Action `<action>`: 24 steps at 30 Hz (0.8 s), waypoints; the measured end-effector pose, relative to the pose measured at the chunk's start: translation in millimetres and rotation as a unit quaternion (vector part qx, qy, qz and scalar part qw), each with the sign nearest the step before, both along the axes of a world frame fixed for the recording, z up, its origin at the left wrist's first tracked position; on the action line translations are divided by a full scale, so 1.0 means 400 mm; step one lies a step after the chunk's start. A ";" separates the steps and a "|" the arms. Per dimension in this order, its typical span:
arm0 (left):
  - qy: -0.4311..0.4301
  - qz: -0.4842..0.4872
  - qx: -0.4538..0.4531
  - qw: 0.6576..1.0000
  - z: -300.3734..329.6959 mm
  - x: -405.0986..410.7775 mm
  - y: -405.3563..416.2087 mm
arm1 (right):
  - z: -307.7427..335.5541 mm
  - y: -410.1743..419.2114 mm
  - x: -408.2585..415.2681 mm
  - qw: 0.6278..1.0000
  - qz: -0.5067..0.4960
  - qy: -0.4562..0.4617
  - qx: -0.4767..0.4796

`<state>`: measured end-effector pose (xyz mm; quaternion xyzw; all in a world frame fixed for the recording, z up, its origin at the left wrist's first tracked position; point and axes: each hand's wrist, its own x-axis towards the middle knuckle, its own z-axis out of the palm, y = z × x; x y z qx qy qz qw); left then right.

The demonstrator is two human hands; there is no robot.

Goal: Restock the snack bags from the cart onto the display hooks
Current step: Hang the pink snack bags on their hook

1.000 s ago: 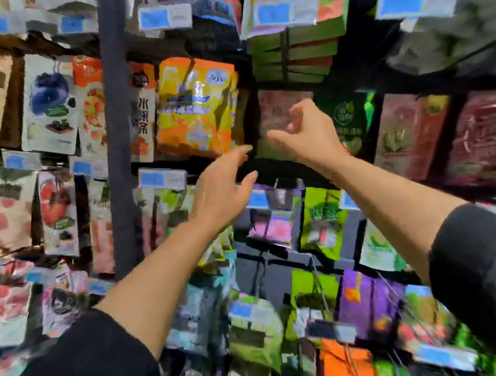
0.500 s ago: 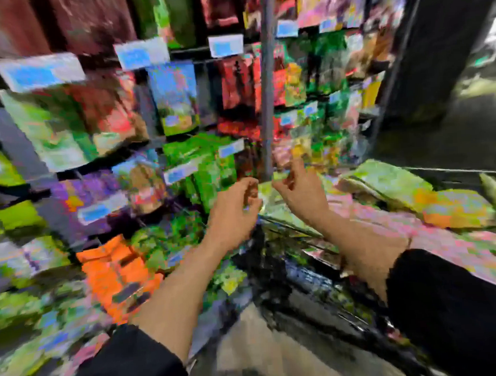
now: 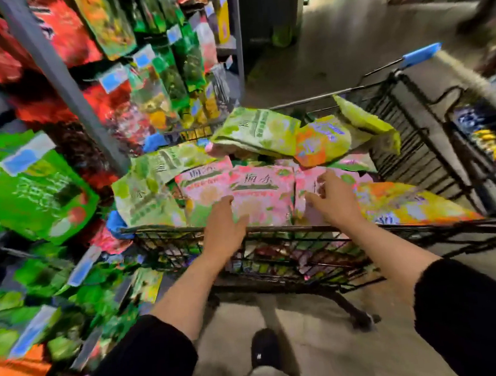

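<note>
Store aisle w/ hung snack racks at left: both hands reach over wire cart rim, left hand open & flat on pink snack bag, right hand fingers curled at next pink bag's edge, not yet gripping; best to pinch top seam near hang hole.
</note>
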<state>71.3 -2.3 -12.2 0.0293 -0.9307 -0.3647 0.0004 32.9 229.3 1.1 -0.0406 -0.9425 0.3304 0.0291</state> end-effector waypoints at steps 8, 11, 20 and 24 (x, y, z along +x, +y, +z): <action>-0.074 0.042 0.032 0.996 -0.049 -0.261 -0.046 | -0.031 -0.167 -0.202 0.994 0.080 -0.049 0.054; -0.081 0.034 0.080 0.993 -0.050 -0.316 -0.017 | -0.054 -0.207 -0.229 0.993 0.059 -0.081 0.056; -0.204 0.121 0.431 0.870 -0.057 -0.398 -0.047 | -0.037 -0.202 -0.253 0.996 0.004 0.077 -0.044; -0.140 0.073 0.430 0.889 -0.058 -0.433 -0.062 | -0.018 -0.189 -0.318 0.997 0.019 0.073 -0.006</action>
